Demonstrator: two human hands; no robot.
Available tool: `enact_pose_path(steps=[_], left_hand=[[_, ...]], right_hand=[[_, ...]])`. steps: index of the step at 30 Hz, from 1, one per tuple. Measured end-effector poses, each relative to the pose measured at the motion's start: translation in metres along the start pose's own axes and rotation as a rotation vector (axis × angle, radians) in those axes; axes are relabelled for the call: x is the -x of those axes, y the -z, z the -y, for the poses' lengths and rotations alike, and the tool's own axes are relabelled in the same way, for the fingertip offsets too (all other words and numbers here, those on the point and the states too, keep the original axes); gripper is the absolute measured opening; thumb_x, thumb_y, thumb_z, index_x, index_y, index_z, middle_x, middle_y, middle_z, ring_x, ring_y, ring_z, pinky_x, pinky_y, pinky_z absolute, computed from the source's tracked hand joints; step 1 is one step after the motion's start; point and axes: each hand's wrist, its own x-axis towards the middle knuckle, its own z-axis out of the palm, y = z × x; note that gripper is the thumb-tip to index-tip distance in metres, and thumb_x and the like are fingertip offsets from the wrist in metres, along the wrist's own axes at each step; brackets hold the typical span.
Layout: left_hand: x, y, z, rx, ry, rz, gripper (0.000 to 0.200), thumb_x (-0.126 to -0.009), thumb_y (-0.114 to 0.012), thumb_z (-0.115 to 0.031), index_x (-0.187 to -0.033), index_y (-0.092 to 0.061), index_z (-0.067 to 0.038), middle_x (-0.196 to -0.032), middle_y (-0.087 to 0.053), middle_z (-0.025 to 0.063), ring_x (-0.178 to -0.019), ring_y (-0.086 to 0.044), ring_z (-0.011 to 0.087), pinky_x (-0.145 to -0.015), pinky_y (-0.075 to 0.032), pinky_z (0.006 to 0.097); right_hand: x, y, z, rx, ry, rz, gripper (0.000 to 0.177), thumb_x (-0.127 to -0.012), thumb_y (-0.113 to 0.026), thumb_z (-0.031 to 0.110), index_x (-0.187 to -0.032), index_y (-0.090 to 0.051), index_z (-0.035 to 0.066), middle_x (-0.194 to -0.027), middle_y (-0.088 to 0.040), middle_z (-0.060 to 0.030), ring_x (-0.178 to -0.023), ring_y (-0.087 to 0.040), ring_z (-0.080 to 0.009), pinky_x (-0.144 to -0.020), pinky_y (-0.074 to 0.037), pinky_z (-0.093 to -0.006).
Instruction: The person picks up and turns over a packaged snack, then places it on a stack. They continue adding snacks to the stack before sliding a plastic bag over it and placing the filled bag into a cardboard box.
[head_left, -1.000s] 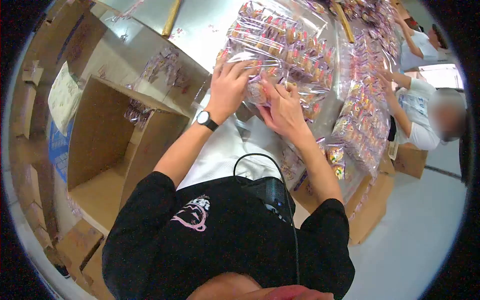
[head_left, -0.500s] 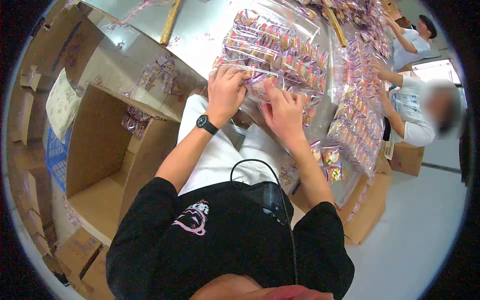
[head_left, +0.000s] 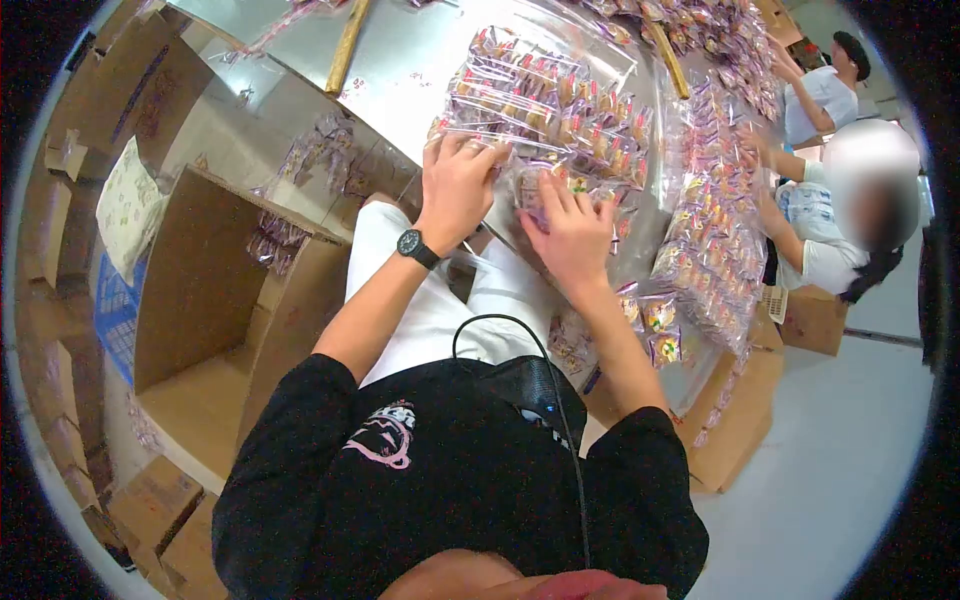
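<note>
Rows of small snacks in purple-and-clear wrappers lie inside a clear plastic bag [head_left: 545, 95] at the near edge of the metal table. My left hand [head_left: 460, 190], a black watch on its wrist, has its fingers curled over the bag's near left edge. Just to the right, my right hand [head_left: 572, 230] grips the bag's near side, thumb apart and fingers bent over the wrapped snacks under the film. The fingertips of both hands are partly hidden by plastic glare. A few loose wrapped snacks [head_left: 660, 315] lie right of my right forearm.
Filled bags of snacks [head_left: 705, 215] line the table's right side, where a co-worker's hands [head_left: 762, 150] rest. A loose heap of snacks [head_left: 715, 40] lies farther back. Wooden strips [head_left: 347, 45] cross the table. An open cardboard box [head_left: 205, 290] stands at my left by a blue crate [head_left: 115, 320].
My right hand has shifted slightly right and down over the bag, and its fingers lie more to the right. My left hand stays at the bag's edge. The co-worker's head has turned or lowered.
</note>
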Motion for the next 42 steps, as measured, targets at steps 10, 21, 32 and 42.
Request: enact_pose_path(steps=[10,21,32,42], left_hand=[[0.003,-0.008,0.003,-0.123,-0.052,0.048,0.035,-0.082,-0.072,-0.010,-0.112,-0.081,-0.023,-0.123,-0.068,-0.0005,-0.125,-0.055,0.0266,-0.116,-0.031,0.0543],[0.005,-0.008,0.003,-0.063,0.026,-0.002,0.028,-0.085,-0.071,-0.009,-0.109,-0.080,-0.020,-0.122,-0.075,-0.0032,-0.131,-0.058,0.0287,-0.117,-0.032,0.0484],[0.012,-0.005,0.001,-0.087,0.032,0.019,0.026,-0.087,-0.071,-0.012,-0.112,-0.076,-0.015,-0.124,-0.074,0.0042,-0.131,-0.058,0.0278,-0.114,-0.034,0.0466],[0.012,-0.025,-0.007,-0.346,-0.072,0.022,0.042,-0.096,-0.071,-0.031,-0.136,-0.070,-0.020,-0.135,-0.070,0.0013,-0.138,-0.051,0.0305,-0.120,-0.024,0.0525]], right_hand=[[-0.020,0.005,0.000,-0.092,0.039,0.107,0.075,-0.084,-0.079,0.045,-0.146,-0.055,0.010,-0.140,-0.066,-0.0110,-0.116,-0.066,-0.0287,-0.094,-0.045,-0.0495],[-0.028,0.000,0.009,-0.073,-0.099,0.108,0.055,-0.086,-0.077,0.050,-0.122,-0.067,0.009,-0.124,-0.073,-0.0115,-0.104,-0.069,-0.0279,-0.086,-0.045,-0.0467],[-0.045,-0.013,0.011,-0.043,-0.224,0.183,0.057,-0.086,-0.077,0.043,-0.129,-0.062,0.008,-0.123,-0.071,-0.0140,-0.104,-0.068,-0.0287,-0.091,-0.045,-0.0489],[-0.040,-0.020,0.004,0.030,-0.128,0.258,0.069,-0.085,-0.074,0.036,-0.144,-0.054,0.006,-0.141,-0.061,-0.0170,-0.122,-0.061,-0.0340,-0.104,-0.041,-0.0573]])
